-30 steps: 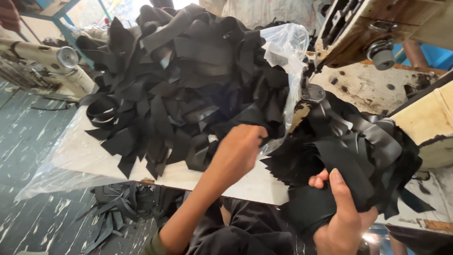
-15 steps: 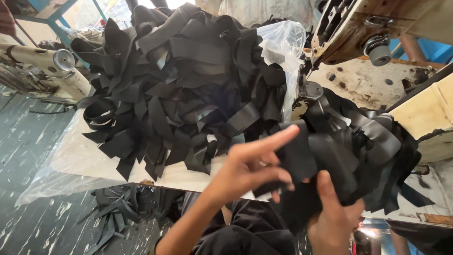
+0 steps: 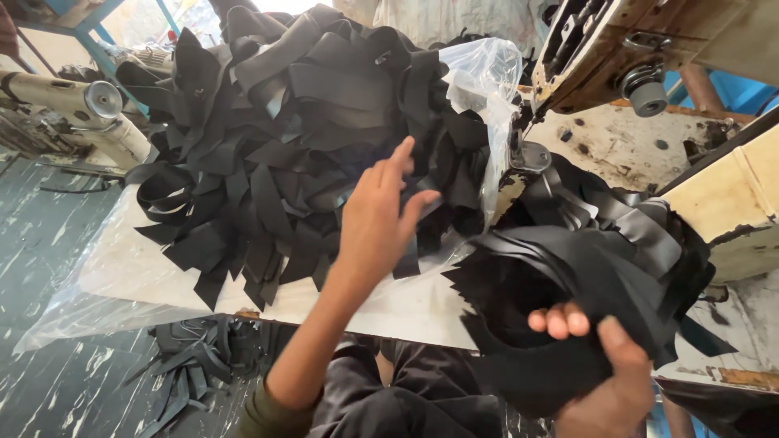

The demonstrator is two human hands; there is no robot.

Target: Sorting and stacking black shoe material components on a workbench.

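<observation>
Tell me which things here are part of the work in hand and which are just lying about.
In hand:
left hand, open, over the pile of black strips
right hand, gripping a bundle of black strips
clear plastic sheet under the pile

Lying about:
sewing machine at the right
second sewing machine at the left
black scraps on the floor

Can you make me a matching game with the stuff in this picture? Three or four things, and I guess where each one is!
Things:
1. left hand
2. right hand
3. plastic bag
4. floor scraps

Places:
A. under the table edge
B. open, over the big black pile
C. right of the big pile, by the sewing machine
D. gripping a black bundle

Pairs: 1-B, 2-D, 3-C, 4-A
</observation>
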